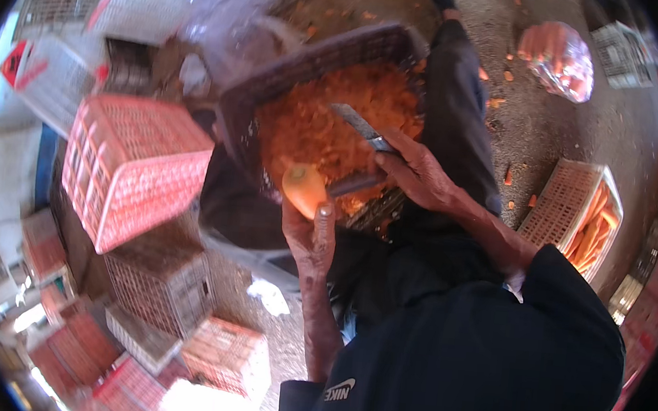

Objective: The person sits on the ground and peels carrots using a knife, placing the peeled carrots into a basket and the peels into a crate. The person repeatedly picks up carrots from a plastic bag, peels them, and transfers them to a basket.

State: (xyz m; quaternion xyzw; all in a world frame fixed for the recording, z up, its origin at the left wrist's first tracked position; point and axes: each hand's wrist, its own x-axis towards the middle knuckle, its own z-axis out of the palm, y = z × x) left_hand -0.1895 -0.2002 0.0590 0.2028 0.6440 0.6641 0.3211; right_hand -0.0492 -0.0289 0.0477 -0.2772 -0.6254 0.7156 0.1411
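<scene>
My left hand (pixel 310 236) grips an orange carrot (pixel 305 190), whose pale round end faces up and away from me. My right hand (pixel 417 169) holds a knife (pixel 353 121) by its handle, the blade pointing to the upper left. Blade and carrot are apart. Both hands are over a dark plastic crate (pixel 319 52) between my legs. Orange peelings and scraps (pixel 337 112) fill much of that crate. The fingers behind the carrot are mostly hidden.
A pink plastic crate (pixel 145 160) stands at my left. To the right a crate (pixel 558 202) lies tilted with whole carrots (pixel 594 226) in it. A clear bag of carrots (pixel 557 60) sits on the floor beyond. Scraps dot the ground. More crates (pixel 160 285) are stacked behind left.
</scene>
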